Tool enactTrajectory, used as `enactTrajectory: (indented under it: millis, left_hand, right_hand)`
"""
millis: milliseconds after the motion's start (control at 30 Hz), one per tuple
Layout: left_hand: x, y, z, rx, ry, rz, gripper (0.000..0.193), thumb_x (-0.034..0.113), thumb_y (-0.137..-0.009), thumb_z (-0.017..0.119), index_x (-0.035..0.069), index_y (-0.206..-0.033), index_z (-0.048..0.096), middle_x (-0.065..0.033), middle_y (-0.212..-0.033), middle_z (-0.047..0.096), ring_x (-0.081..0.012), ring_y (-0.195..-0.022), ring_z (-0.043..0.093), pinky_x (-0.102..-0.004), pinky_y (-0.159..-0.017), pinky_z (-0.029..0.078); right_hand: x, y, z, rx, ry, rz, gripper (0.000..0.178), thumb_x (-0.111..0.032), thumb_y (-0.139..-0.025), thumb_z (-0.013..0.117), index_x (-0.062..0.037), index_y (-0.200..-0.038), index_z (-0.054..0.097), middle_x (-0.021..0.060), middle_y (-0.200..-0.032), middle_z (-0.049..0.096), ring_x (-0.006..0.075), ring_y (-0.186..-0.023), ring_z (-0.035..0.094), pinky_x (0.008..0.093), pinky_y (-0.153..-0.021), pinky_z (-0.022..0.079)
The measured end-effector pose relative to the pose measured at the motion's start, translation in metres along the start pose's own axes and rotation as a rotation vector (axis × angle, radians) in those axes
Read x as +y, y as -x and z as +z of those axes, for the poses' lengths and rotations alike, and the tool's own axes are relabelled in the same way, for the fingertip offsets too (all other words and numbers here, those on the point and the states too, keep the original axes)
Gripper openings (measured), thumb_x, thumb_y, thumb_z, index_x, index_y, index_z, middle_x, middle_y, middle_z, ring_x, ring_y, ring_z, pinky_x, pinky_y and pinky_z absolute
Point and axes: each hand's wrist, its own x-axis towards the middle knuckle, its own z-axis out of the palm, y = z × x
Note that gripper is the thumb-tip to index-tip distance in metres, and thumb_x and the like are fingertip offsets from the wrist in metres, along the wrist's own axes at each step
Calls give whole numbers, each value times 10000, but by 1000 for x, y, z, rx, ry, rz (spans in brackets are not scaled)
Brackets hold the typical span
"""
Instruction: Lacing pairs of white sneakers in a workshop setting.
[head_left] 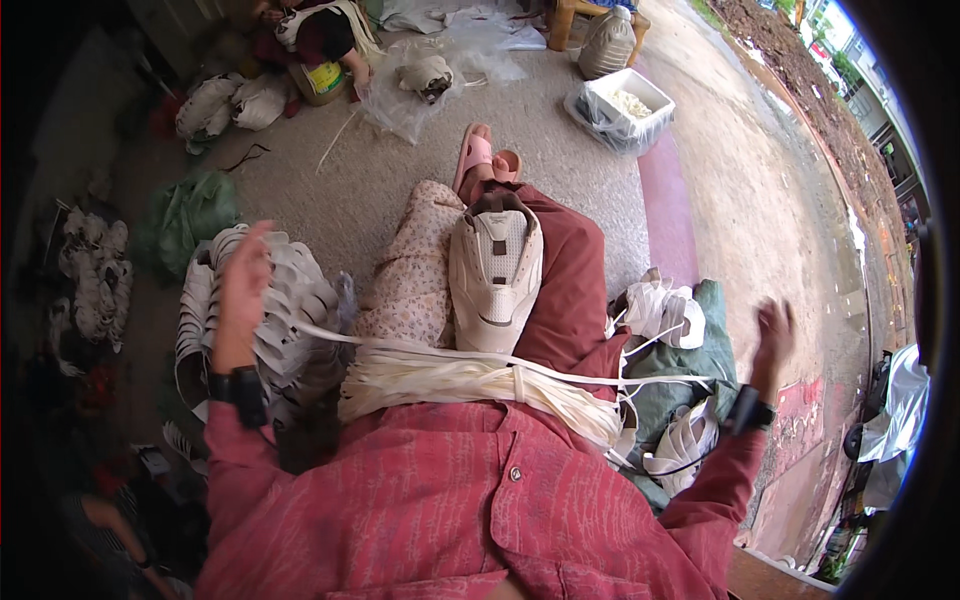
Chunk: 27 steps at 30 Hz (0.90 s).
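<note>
Over my lap lies a beige shoe upper [497,265], its dark collar toward my feet and its eyelets without laces. Behind it, against my belly, rests a thick bundle of cream shoelaces [430,383]. One lace [480,353] stretches sideways across the bundle toward both arms. My left hand [248,280] is raised above a pile of stacked white shoe uppers [295,310]; motion blurs its fingers and I cannot make out anything in them. Out to the right, my right hand [775,340] is lifted, slightly blurred, fingers apart, with nothing visible in it.
White laced uppers [665,312] lie on a green sack [690,385] at my right. A white tub [630,105] in plastic stands ahead. Another person [325,40] sits at the far left near wrapped uppers [425,75]. A green bag [190,222] lies at left.
</note>
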Motion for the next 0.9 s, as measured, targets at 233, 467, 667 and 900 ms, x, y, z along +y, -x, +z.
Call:
enactTrajectory:
  millis: [233, 467, 667, 900]
  left_hand:
    - [-84, 31, 178, -736, -361, -12, 124, 122, -886, 677, 60, -990, 706, 55, -745, 527, -56, -674, 518, -202, -574, 433]
    - [-109, 37, 198, -793, -534, 427, 96, 39, -829, 718, 42, -925, 707, 33, -799, 517, -57, -736, 506, -211, -644, 414]
    - [-112, 34, 196, -799, -538, 468, 82, 46, -827, 718, 43, -907, 701, 25, -786, 496, -74, -726, 495, -228, -645, 417]
    - [-114, 35, 196, -804, -531, 486, 75, 57, -835, 712, 40, -906, 693, 20, -790, 496, -85, -728, 499, -235, -656, 421]
  right_hand:
    - [-20, 216, 270, -925, -74, 129, 136, -36, -915, 595, -20, -1047, 619, 85, -1011, 669, 177, -906, 654, 283, -746, 525]
    - [-6, 237, 298, -900, 313, -399, 185, 30, -823, 635, -54, -987, 628, 89, -866, 564, 252, -778, 620, 318, -689, 496]
    - [-15, 243, 300, -950, 444, -535, 148, 16, -823, 629, -49, -955, 612, 114, -886, 571, 303, -803, 624, 343, -687, 505]
    - [-8, 241, 297, -888, 346, -498, 155, 42, -817, 629, -32, -951, 604, 117, -874, 563, 300, -776, 618, 337, -669, 497]
